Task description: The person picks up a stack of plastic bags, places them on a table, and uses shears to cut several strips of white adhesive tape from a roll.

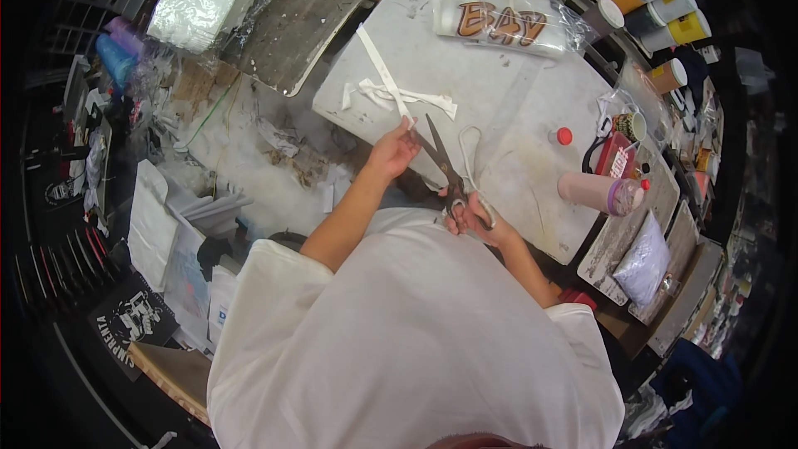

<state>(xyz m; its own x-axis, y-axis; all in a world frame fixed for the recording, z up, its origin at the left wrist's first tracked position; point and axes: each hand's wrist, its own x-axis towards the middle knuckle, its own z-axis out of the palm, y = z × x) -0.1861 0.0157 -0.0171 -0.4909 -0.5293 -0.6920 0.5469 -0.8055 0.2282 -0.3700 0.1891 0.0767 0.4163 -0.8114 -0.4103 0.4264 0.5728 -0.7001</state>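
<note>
A person in a white shirt works at a pale tabletop point(515, 129), a narrow white strip point(380, 62) pinched by its near end between the fingertips of the left hand point(395, 151). The strip's long axis runs away from that hand and slightly leftward across the tabletop, passing over a loose tangle of crumpled white strips point(432, 101). The right hand point(478, 218) is curled around the handles of a pair of dark scissors point(450, 176), held to the right of the strip with blades parted and tips directed away and leftward. The left hand is the nearer to the strip; one blade tip sits just beside its fingers, though whether they touch cannot be told. A looped white cord point(467, 150) lies alongside the scissors. Farther back rests a clear plastic package point(509, 23); to the right, a pinkish bottle point(587, 190).
</note>
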